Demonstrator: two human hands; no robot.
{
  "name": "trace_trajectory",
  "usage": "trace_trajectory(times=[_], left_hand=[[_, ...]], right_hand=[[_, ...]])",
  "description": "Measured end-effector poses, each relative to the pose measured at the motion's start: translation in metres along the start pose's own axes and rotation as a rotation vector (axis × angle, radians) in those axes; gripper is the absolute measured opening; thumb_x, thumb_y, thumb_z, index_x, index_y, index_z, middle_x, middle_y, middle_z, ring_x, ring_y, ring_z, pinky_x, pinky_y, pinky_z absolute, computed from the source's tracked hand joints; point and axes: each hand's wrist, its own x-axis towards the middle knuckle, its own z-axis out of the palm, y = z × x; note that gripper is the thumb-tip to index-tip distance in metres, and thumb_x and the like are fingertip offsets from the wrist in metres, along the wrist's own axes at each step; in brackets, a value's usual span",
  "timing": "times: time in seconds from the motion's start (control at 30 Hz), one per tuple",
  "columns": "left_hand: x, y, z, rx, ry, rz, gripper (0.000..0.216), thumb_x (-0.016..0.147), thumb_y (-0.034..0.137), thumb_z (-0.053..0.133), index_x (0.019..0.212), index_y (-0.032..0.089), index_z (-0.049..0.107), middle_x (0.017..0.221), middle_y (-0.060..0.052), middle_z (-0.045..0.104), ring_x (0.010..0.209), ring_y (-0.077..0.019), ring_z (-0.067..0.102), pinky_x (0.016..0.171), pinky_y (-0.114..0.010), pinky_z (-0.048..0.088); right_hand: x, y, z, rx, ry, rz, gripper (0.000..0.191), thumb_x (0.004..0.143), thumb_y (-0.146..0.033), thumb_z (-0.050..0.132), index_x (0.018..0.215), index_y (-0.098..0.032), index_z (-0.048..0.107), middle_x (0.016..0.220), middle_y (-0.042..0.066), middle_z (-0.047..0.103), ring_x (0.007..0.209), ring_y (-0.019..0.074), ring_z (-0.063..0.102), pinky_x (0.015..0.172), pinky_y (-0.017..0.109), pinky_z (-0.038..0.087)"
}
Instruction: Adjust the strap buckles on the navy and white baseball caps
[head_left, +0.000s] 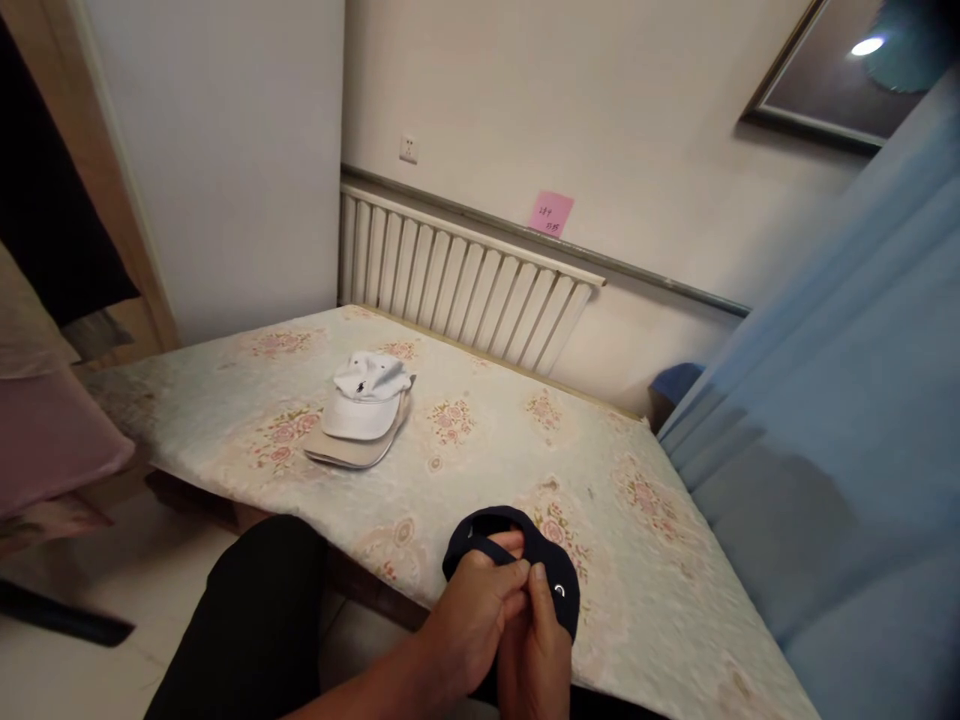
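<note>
Standing by the table (480,470), floral cloth on top. Thing in hand: a dark navy fabric cap (555,560) with a small white mark on its side, at the near edge of the table, right in front of the person. Can't tell whether it rests on the cloth or hangs just over it.

Both grips on it. Left hand (474,605) pinched down at the band side, thumb and fingers drawn together. Right hand (538,645) just beside it, thumb up, tip nearly against the left thumb. No wide gap in either grip; what exactly sits between the fingertips is covered, can't tell.

Key relation: cap lies beyond and around the fingertips, not off to one side. Long axis runs from far left to near right. Hollow faces up at the far-left end; narrow dark strap (491,547) crosses it just past the left fingers, some fingers showing through the hollow. Crown bulk and white mark sit on the right-hand side. So left hand is nearer the strap, right hand nearer the crown. My read: the strap-to-fingertip line is what matters here.

Other caps: white fabric baseball cap (364,415) stacked on a beige cap (341,450), farther left on the table, well apart, left hand nearer.
</note>
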Motion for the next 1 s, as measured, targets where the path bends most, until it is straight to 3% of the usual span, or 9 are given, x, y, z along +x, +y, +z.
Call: trace_trajectory(times=[0.27,0.53,0.73,1.0], left_hand=[[0.004,0.005,0.006,0.071,0.045,0.03,0.035,0.068,0.012,0.066,0.101,0.015,0.055,0.079,-0.002,0.061,0.077,-0.0164,0.063,0.081,-0.032,0.048],[0.008,0.01,0.01,0.095,0.025,0.06,0.033,0.068,0.012,0.067,0.099,0.014,0.055,0.083,-0.005,0.063,0.08,-0.0177,0.064,0.083,-0.032,0.049],[0.01,0.011,0.009,0.026,0.011,0.048,0.033,0.069,0.012,0.068,0.099,0.017,0.054,0.079,-0.002,0.063,0.074,-0.0155,0.064,0.081,-0.031,0.049],[0.009,0.009,0.004,-0.09,-0.018,0.012,0.035,0.073,0.007,0.063,0.104,0.016,0.049,0.086,-0.005,0.064,0.084,-0.0169,0.065,0.089,-0.031,0.047]], right_hand=[[0.0,-0.011,0.013,0.065,0.128,0.002,0.044,0.075,-0.048,0.064,0.098,-0.011,0.067,0.098,0.009,0.071,0.094,0.0228,0.065,0.087,0.035,0.049],[0.006,-0.011,0.015,0.013,0.021,-0.1,0.047,0.076,-0.051,0.061,0.099,-0.011,0.068,0.093,0.01,0.072,0.092,0.0241,0.065,0.081,0.036,0.051],[0.009,-0.014,0.02,0.018,-0.014,-0.041,0.047,0.077,-0.052,0.059,0.099,-0.011,0.068,0.092,0.01,0.072,0.091,0.0247,0.066,0.082,0.038,0.051],[0.009,-0.019,0.026,0.154,0.014,-0.036,0.04,0.074,-0.043,0.067,0.1,-0.012,0.066,0.098,0.009,0.071,0.096,0.0233,0.065,0.089,0.038,0.049]])
